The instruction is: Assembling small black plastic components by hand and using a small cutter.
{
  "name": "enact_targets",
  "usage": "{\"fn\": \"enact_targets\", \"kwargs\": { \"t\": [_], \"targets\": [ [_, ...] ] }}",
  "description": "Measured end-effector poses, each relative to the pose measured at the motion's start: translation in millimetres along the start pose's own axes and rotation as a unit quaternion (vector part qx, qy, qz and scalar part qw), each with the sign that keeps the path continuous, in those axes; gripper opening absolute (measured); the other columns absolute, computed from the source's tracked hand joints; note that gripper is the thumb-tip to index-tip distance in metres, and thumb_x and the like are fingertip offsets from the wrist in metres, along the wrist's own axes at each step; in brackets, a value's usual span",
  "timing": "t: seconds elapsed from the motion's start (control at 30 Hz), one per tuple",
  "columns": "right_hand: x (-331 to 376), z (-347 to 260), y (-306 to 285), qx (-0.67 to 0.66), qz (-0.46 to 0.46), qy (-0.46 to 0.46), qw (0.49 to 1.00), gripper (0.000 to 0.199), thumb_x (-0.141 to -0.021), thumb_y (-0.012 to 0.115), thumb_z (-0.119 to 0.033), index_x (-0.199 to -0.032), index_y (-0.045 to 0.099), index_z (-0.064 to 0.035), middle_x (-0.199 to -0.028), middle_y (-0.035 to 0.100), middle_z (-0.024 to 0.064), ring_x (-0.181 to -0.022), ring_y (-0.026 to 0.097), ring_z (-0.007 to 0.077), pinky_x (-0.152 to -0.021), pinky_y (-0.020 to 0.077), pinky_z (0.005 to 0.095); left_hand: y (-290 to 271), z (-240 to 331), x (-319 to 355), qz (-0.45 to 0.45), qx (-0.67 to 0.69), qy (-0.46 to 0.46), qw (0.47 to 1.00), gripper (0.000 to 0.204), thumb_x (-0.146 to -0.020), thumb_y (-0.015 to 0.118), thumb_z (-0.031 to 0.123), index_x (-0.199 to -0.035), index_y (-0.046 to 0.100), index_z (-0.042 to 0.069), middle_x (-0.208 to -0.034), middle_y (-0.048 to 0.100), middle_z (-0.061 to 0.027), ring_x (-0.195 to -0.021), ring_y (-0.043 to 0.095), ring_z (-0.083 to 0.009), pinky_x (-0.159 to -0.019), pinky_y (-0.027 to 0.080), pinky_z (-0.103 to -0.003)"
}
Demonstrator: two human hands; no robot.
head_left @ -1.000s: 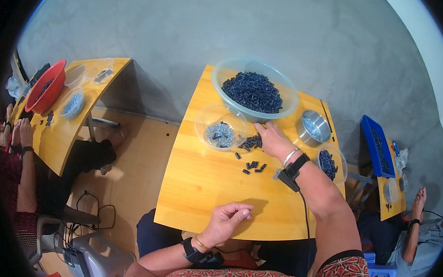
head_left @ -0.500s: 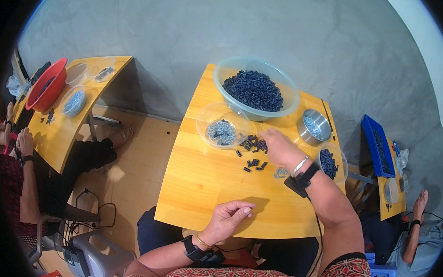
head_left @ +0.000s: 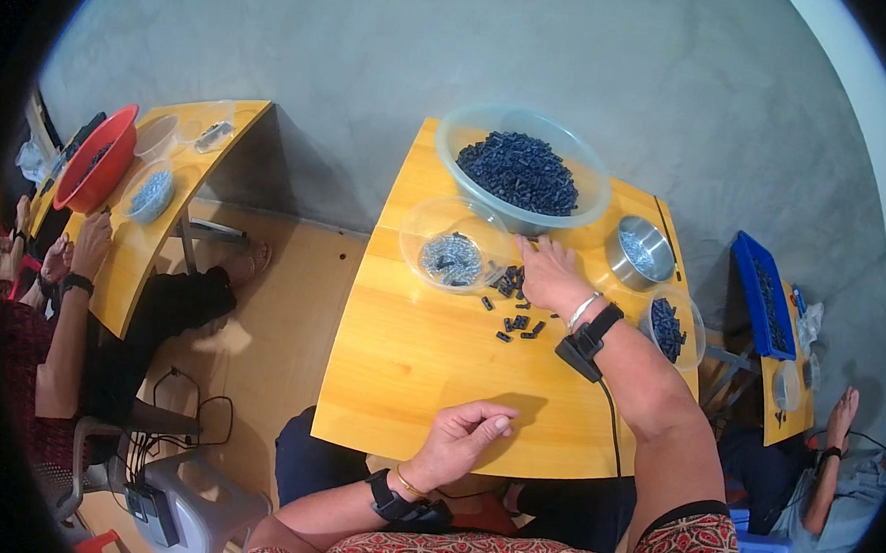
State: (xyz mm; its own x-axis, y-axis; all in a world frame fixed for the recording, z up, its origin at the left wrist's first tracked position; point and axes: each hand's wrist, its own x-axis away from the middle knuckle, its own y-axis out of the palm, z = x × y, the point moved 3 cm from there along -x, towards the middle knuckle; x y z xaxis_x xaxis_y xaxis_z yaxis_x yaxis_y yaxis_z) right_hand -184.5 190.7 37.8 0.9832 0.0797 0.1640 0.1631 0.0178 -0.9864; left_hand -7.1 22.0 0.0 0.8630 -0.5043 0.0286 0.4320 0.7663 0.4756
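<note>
Dark pieces: small, oblong, blue-black, scattered loose on yellow tabletop, more heaped just beside right hand. Right palm down, fingers reaching forward; cannot tell its grip. Left hand half-curled at near edge, thumb by forefinger; grip likewise unclear.

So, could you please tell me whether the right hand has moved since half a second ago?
Yes: against the large pale-blue basin, the right hand has moved forward and slightly left, closer to the basin's near rim.
</note>
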Motion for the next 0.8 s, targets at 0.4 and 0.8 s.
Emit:
{"fn": "enact_targets", "kwargs": {
  "t": [0.4, 0.8],
  "targets": [
    [4.5, 14.3, 7.8, 0.029, 0.034, -0.077, 0.996, 0.036, -0.075, 0.044, -0.001, -0.110, 0.047, 0.0060, -0.113, 0.047, 0.0190, -0.108, 0.045, 0.0321, -0.093, 0.0345, 0.0409, 0.7, 0.0, -1.5, -0.012, -0.024, 0.003, 1.000, 0.019, -0.088, 0.053, 0.011, -0.102, 0.060, -0.001, -0.085, 0.061, -0.0016, -0.079, 0.054, -0.0075, -0.073, 0.044, -0.021],
    [49.2, -9.5, -10.0, -0.060, 0.015, -0.112, 0.992, 0.041, -0.079, 0.047, -0.005, -0.118, 0.040, 0.0058, -0.117, 0.044, 0.0221, -0.112, 0.041, 0.0348, -0.096, 0.0334, 0.0395, -0.3, 1.4, -1.9, -0.006, -0.016, 0.014, 1.000, 0.018, -0.088, 0.054, 0.011, -0.100, 0.061, 0.000, -0.084, 0.063, -0.0036, -0.079, 0.057, -0.0087, -0.074, 0.046, -0.022]
  ]
}}
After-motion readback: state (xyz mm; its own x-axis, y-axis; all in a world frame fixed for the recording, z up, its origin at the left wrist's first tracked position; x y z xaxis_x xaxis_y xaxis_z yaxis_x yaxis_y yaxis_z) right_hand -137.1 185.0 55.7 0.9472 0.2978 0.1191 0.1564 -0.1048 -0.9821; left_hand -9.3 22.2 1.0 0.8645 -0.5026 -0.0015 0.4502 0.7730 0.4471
